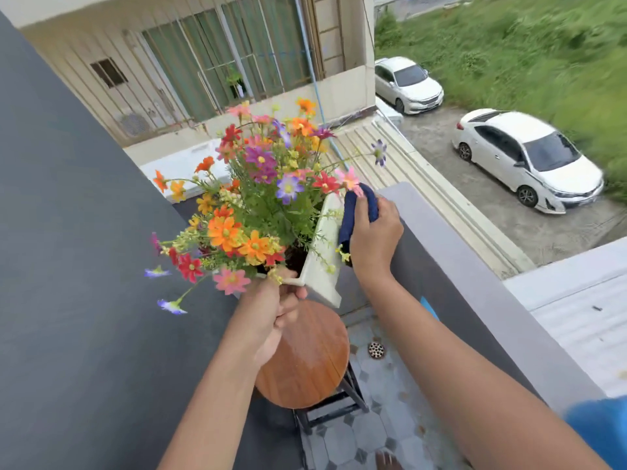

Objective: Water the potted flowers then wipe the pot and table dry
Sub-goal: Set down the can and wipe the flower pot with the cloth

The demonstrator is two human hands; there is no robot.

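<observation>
A white square pot (322, 266) full of many-coloured flowers (258, 198) is held up in the air, tilted, above a small round wooden table (312, 354). My left hand (271, 320) grips the pot's near rim at its lower corner. My right hand (373, 239) holds a dark blue cloth (353, 215) and presses it against the pot's right outer side. The tabletop looks glossy, with a wet sheen. The pot's underside is hidden.
I stand on a narrow balcony with a dark wall (68, 266) at the left and a grey parapet (475, 283) at the right. The tiled floor (390, 418) has a round drain (376, 350). Far below are two white cars (529, 161) and grass.
</observation>
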